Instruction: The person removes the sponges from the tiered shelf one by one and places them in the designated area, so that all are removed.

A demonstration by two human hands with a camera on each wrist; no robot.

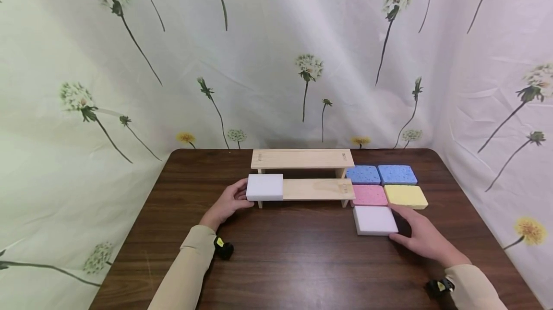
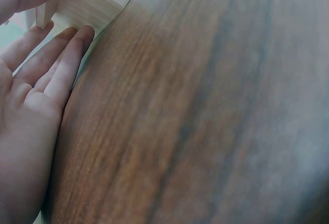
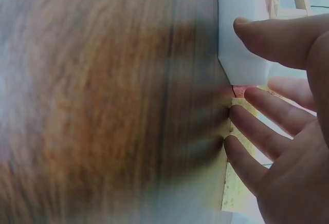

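Note:
A white sponge block (image 1: 265,187) lies on the left end of the lower tier of a small two-tier wooden stand (image 1: 318,189). My left hand (image 1: 226,204) is at that block's left end, its thumb by the front corner and its other fingers extended beside the stand's end. On the table to the right lies a second white sponge block (image 1: 375,220). My right hand (image 1: 421,233) stands at this block's right end, with thumb at the front corner and index finger at the back corner. The right wrist view shows the remaining fingers spread and fairly straight.
Behind the second white block sit a pink sponge (image 1: 369,195) and a yellow sponge (image 1: 406,196), with two blue sponges (image 1: 397,174) farther back. The stand's bare upper tier (image 1: 302,158) rises behind the lower one. A flowered cloth (image 1: 268,60) hangs behind the dark wooden table (image 1: 285,262).

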